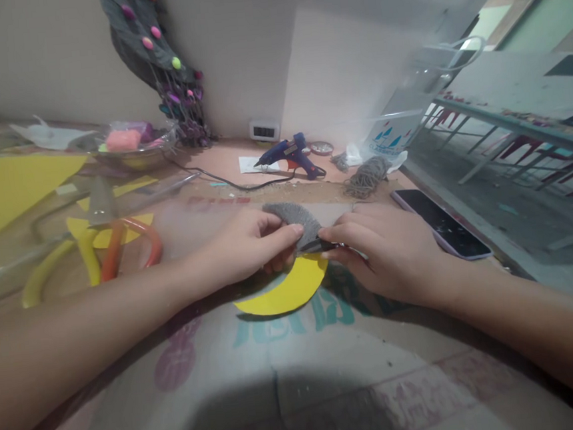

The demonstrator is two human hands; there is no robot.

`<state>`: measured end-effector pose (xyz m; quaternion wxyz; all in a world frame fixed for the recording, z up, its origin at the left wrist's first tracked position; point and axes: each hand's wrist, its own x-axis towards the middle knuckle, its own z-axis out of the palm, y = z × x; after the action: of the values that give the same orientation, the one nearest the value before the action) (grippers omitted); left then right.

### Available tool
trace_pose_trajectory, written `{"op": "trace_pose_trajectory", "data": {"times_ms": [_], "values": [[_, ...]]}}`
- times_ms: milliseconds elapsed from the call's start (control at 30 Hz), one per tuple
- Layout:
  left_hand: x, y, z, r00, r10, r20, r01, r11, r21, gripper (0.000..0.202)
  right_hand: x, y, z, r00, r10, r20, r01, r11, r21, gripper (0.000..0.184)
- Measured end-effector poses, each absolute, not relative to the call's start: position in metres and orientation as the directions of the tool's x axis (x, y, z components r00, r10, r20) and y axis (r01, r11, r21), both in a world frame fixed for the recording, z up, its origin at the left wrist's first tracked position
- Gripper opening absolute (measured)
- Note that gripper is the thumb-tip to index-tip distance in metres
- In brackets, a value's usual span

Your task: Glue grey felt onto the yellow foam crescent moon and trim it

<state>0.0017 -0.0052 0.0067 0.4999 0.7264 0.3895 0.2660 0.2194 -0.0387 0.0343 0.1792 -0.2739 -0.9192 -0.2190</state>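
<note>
A round yellow paper disc (293, 288), partly wrapped in grey yarn (294, 217) on its far half, is held just above the table in the middle. My left hand (249, 245) pinches the yarn-covered edge from the left. From the right, my right hand (385, 253) is closed on the same disc, its fingertips pressing a dark strand or small dark tool I cannot make out at the yarn's edge.
A phone (441, 231) lies just right of my right hand. A tangle of grey yarn (366, 178) and a blue glue gun (291, 154) sit behind. Scissors with orange and yellow handles (113, 247), yellow paper sheets (8, 192) and a clear bowl (133, 148) are at left.
</note>
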Motion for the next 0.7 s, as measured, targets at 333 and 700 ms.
{"op": "trace_pose_trajectory", "data": {"times_ms": [333, 700], "values": [[0.0020, -0.0064, 0.0071, 0.558, 0.830, 0.008, 0.314, -0.220, 0.924, 0.040, 0.2225, -0.0369, 0.0323, -0.800, 0.397, 0.450, 0.572, 0.733, 0.369, 0.013], [0.0013, -0.0053, 0.0053, 0.554, 0.832, 0.007, 0.317, -0.219, 0.923, 0.041, 0.2221, -0.0380, 0.0309, -0.809, 0.403, 0.428, 0.563, 0.741, 0.366, 0.013]]}}
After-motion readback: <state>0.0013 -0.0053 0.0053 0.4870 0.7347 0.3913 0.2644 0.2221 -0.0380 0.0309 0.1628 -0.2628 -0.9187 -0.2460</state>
